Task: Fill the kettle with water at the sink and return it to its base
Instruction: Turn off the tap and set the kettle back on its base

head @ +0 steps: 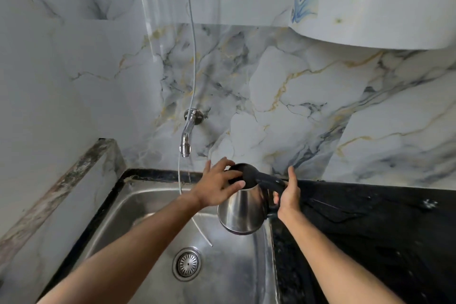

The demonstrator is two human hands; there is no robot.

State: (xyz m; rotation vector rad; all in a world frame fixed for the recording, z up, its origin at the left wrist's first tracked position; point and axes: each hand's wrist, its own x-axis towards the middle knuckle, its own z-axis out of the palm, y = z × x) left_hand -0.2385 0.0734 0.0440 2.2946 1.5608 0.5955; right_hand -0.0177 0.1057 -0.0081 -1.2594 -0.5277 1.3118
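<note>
Holding the steel kettle (240,212) up over the right edge of the sink (153,207), tilted a bit. The right hand (288,192) is wrapped around the black handle (270,184), fingers curled shut on it. The left hand (217,186) sits on the black lid (243,173), fingers loosely spread, thumb against the lid's front edge. The wall tap (187,134) is just off to the left with a thin stream running down, missing the kettle. The black surface (370,224) is on the right, drain (186,263) below.
</note>
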